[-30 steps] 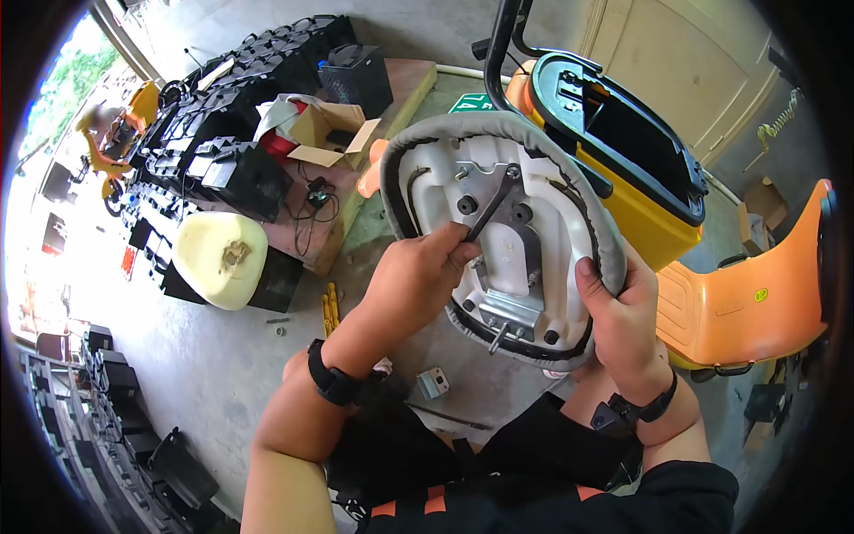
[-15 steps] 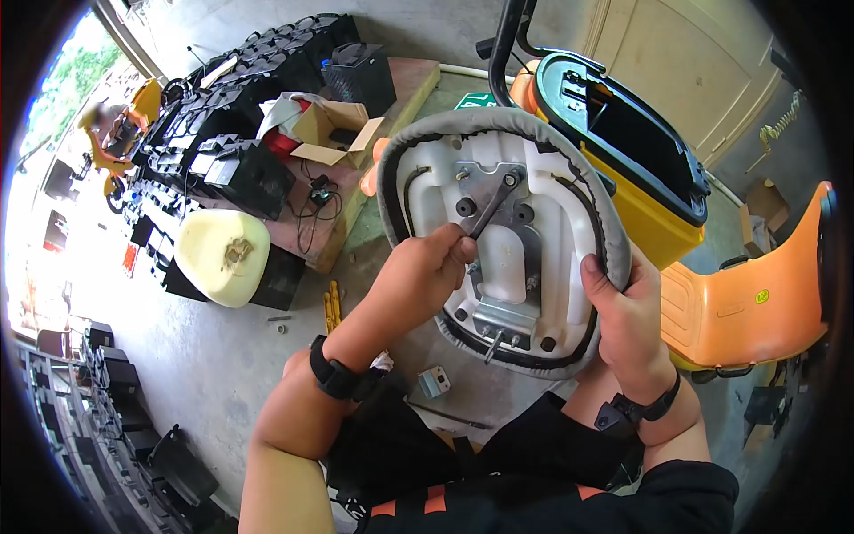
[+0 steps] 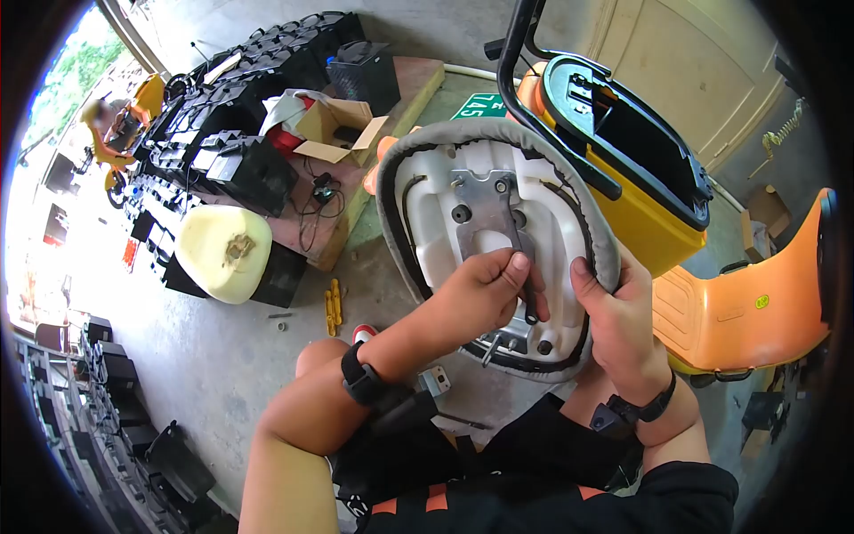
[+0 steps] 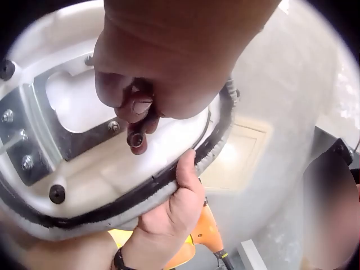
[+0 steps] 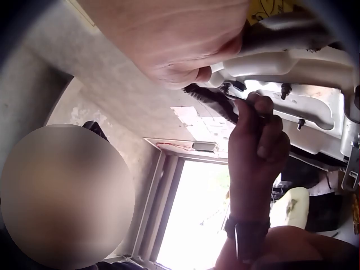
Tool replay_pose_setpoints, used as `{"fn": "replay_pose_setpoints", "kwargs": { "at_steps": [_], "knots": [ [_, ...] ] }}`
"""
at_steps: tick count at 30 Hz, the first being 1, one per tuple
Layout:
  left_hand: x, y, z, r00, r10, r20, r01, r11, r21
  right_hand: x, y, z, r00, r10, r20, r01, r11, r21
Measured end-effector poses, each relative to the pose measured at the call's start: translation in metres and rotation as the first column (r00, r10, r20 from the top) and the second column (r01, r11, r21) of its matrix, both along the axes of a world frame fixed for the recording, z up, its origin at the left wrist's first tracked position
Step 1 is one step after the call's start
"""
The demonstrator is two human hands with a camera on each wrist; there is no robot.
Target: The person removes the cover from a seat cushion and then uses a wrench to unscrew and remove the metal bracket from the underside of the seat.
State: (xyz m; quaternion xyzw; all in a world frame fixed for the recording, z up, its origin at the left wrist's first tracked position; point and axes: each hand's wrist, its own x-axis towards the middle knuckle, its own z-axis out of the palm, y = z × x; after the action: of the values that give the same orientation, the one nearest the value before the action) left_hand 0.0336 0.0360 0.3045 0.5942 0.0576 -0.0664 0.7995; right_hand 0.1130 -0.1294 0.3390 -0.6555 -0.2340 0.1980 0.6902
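A scooter seat [image 3: 608, 227] is held underside up over the person's lap, with grey cover edging around a white plastic shell [image 3: 427, 214]. A metal bracket [image 3: 476, 182] with studs and bolts is fixed to the shell. My left hand [image 3: 485, 289] grips a dark wrench [image 3: 516, 227] by its handle, its far end over the bolt at the bracket's upper right corner. The near ring end [image 4: 136, 139] pokes out below the fingers in the left wrist view. My right hand [image 3: 614, 311] holds the seat's right rim, thumb [image 4: 187, 170] on the edging and fingers hidden behind.
On the floor lie a small metal bracket [image 3: 435, 381] and yellow metal parts [image 3: 333, 307]. Rows of black batteries [image 3: 240, 173], a cardboard box [image 3: 338, 132] and a pale foam seat pad [image 3: 222, 258] stand at left. A yellow-orange scooter body [image 3: 729, 303] is at right.
The wrench has swung about its bolt end, its handle moving from lower left to lower right. My left hand has moved right and down with it. The right hand keeps its hold.
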Motion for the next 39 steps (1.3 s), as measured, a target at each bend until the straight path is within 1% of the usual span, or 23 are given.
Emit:
{"fn": "replay_pose_setpoints", "kwargs": {
  "at_steps": [3,4,5,7,9,11,13,15,18,22,23,24,25,26,27,28,29,31,32,35,36,37,39],
  "knots": [
    [-0.002,-0.007,0.009,1.000,0.010,0.018,-0.010,1.000,-0.012,-0.001,0.000,-0.003,0.999,0.000,0.054,0.002,0.999,-0.049],
    [-0.003,-0.009,0.010,1.000,0.011,0.017,-0.011,1.000,-0.013,-0.005,0.000,0.004,0.994,0.060,-0.096,-0.063,0.998,-0.029],
    [-0.004,-0.010,0.012,1.000,0.009,-0.003,-0.009,1.000,-0.015,-0.006,0.001,0.004,0.993,0.062,-0.097,-0.065,0.997,-0.029],
    [-0.004,-0.011,0.013,1.000,0.006,-0.024,-0.006,1.000,-0.017,-0.007,0.002,0.002,0.998,0.009,0.064,-0.004,0.997,-0.080],
    [-0.003,-0.012,0.013,1.000,0.019,-0.005,-0.019,0.996,-0.083,-0.007,0.002,0.001,0.999,0.012,0.045,-0.009,0.997,-0.073],
    [-0.002,-0.009,0.015,1.000,0.013,0.006,-0.012,0.997,-0.079,-0.006,0.001,-0.001,0.999,0.014,0.030,-0.012,0.998,-0.065],
    [0.000,-0.009,0.017,1.000,0.007,0.018,-0.005,0.997,-0.073,-0.004,0.000,-0.006,0.983,0.028,0.182,-0.015,0.998,-0.068],
    [0.000,-0.013,0.018,0.997,0.073,0.005,-0.073,0.997,0.022,-0.005,-0.001,-0.004,0.987,0.033,0.155,-0.022,0.997,-0.072],
    [-0.002,-0.014,0.014,0.995,0.061,0.073,-0.069,0.990,0.121,-0.008,-0.002,0.003,0.993,0.047,0.110,-0.039,0.996,-0.076],
    [-0.001,-0.019,0.012,0.992,0.077,0.098,-0.087,0.991,0.101,-0.009,-0.004,0.007,0.996,0.073,0.045,-0.070,0.995,-0.067],
    [0.000,-0.020,0.005,0.985,0.077,0.153,-0.107,0.974,0.199,-0.009,-0.005,0.008,0.996,0.071,0.044,-0.068,0.996,-0.064],
    [0.001,-0.021,-0.001,0.976,0.071,0.208,-0.131,0.947,0.293,-0.009,-0.005,0.008,0.996,0.078,-0.043,-0.079,0.996,-0.035],
    [0.000,-0.022,-0.005,0.976,0.068,0.208,-0.129,0.947,0.295,-0.009,-0.005,0.008,0.988,0.086,-0.129,-0.087,0.996,-0.004],
    [-0.002,-0.023,-0.008,0.938,-0.014,0.346,-0.142,0.895,0.423,-0.007,-0.005,0.005,0.988,0.083,-0.129,-0.084,0.996,-0.002],
    [-0.003,-0.024,-0.008,0.879,-0.116,0.463,-0.174,0.825,0.537,-0.003,-0.004,-0.001,0.999,0.039,0.003,-0.038,0.998,-0.051],
    [-0.008,-0.024,-0.001,0.907,-0.083,0.412,-0.174,0.819,0.547,-0.002,-0.003,-0.004,0.991,0.000,0.135,0.013,0.995,-0.096],
    [-0.008,-0.022,-0.001,0.907,-0.085,0.412,-0.172,0.819,0.547,-0.002,-0.004,-0.004,0.991,-0.002,0.136,0.016,0.995,-0.096],
    [-0.008,-0.016,0.001,0.953,0.004,0.302,-0.145,0.884,0.445,-0.003,-0.003,-0.003,0.997,-0.016,0.080,0.023,0.996,-0.087],
    [-0.008,-0.012,0.002,0.953,0.006,0.302,-0.146,0.884,0.444,-0.002,-0.004,-0.002,0.997,-0.015,0.080,0.022,0.996,-0.088],
    [-0.009,-0.001,0.005,0.955,-0.034,0.294,-0.001,0.993,0.119,0.000,-0.006,-0.001,0.999,-0.003,0.054,0.007,0.997,-0.082],
    [-0.017,0.000,0.008,0.964,0.014,0.264,0.012,0.995,-0.097,0.002,-0.008,-0.002,0.998,-0.022,0.056,0.026,0.996,-0.087],
    [-0.018,0.001,0.010,0.964,0.011,0.264,0.015,0.995,-0.096,0.003,-0.009,-0.003,0.997,-0.042,0.059,0.048,0.995,-0.091],
    [-0.021,0.003,0.013,0.965,0.036,0.262,0.036,0.964,-0.264,0.006,-0.011,-0.005,0.994,-0.049,0.093,0.058,0.994,-0.089]
  ]
}}
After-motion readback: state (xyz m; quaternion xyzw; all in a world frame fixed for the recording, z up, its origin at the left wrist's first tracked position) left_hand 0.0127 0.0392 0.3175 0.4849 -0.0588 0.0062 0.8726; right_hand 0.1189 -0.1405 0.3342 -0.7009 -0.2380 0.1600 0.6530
